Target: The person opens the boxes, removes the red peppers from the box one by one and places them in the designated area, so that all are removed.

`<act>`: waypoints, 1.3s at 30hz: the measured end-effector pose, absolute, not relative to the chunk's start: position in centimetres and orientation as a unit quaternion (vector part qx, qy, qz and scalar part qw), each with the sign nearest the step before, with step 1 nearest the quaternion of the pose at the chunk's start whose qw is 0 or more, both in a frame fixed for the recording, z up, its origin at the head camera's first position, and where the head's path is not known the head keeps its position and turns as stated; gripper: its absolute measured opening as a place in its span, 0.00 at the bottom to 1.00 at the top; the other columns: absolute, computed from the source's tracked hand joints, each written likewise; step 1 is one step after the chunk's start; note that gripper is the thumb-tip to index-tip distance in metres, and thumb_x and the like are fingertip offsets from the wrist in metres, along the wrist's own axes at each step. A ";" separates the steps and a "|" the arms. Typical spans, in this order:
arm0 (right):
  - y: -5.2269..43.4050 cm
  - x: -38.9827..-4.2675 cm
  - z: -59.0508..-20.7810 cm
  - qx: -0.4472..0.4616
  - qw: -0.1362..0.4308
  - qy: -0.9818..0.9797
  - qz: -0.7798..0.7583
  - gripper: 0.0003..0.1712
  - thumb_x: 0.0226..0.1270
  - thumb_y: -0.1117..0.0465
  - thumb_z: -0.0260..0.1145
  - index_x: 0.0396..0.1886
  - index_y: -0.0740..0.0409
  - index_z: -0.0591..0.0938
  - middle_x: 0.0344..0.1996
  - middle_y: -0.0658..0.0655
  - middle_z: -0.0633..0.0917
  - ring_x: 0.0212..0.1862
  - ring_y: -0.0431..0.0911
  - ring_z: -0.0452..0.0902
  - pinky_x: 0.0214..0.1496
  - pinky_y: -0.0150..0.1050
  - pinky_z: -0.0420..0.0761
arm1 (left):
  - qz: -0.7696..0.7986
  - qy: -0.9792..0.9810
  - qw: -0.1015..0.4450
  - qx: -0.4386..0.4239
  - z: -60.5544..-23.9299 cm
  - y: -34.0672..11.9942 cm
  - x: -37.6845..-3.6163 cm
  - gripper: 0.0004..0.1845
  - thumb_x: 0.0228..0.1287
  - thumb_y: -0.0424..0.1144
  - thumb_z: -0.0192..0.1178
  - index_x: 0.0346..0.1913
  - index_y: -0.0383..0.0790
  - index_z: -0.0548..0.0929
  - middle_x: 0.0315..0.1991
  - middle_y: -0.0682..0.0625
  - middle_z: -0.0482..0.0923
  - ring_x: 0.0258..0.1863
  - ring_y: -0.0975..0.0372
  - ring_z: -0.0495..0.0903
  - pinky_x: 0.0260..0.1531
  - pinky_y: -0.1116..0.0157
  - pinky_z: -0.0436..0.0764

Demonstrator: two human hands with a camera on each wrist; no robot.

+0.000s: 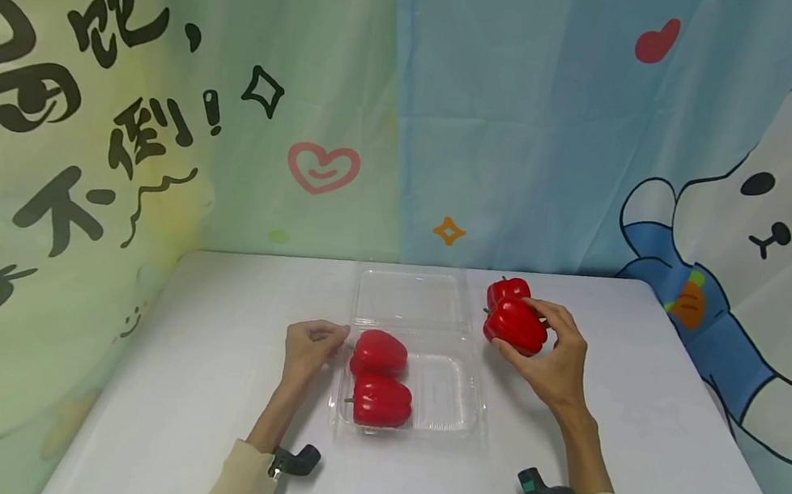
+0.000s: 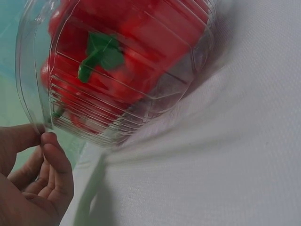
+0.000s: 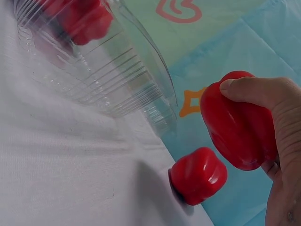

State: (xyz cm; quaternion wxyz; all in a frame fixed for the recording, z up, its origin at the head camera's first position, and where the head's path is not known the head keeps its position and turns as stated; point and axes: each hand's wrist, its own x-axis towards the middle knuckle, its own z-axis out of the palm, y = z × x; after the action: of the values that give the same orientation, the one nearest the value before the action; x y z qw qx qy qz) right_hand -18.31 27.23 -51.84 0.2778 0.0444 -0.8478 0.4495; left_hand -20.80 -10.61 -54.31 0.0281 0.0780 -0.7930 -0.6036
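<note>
A clear plastic clamshell box (image 1: 453, 404) lies open on the white table, lid (image 1: 410, 298) flat behind it. Two red bell peppers (image 1: 380, 350) (image 1: 382, 400) sit in its left half; through the wall they show with a green stem (image 2: 96, 54). My left hand (image 1: 310, 345) pinches the box's left rim (image 2: 33, 117) between thumb and fingers (image 2: 51, 150). My right hand (image 1: 560, 355) grips a third red pepper (image 1: 517, 326) (image 3: 240, 127), lifted just right of the box. A fourth pepper (image 1: 506, 289) (image 3: 198, 175) rests on the table behind it.
The white table (image 1: 207, 356) is backed by a cartoon-print curtain (image 1: 164, 90) with a rabbit figure (image 1: 778, 242) on the right. The table's right edge (image 1: 734, 432) runs diagonally near my right forearm.
</note>
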 end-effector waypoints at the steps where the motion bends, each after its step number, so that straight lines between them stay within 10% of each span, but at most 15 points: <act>1: 27.3 -18.3 -51.9 0.042 0.281 -0.848 0.448 0.49 0.43 0.66 0.90 0.70 0.58 0.83 0.67 0.63 0.84 0.62 0.35 0.73 0.57 0.15 0.74 | -0.605 -0.792 0.027 0.078 -54.3 -10.6 -20.8 0.11 0.70 0.38 0.73 0.39 0.30 0.91 0.32 0.38 0.93 0.27 0.66 0.87 0.29 0.71 0.82; 39: 28.0 -18.4 -52.4 0.012 0.314 -0.835 0.451 0.46 0.46 0.66 0.89 0.70 0.58 0.83 0.66 0.63 0.85 0.60 0.35 0.74 0.58 0.17 0.74 | -0.606 -0.791 0.023 0.081 -54.4 -10.7 -20.7 0.11 0.70 0.40 0.73 0.39 0.32 0.92 0.31 0.41 0.93 0.26 0.65 0.86 0.28 0.69 0.81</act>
State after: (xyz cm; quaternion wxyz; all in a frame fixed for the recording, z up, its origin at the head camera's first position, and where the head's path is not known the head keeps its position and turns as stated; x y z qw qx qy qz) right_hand -18.35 28.00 -52.42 0.3142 0.0124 -0.8353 0.4510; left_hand -20.71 -10.67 -54.41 0.0230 0.0815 -0.7910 -0.6059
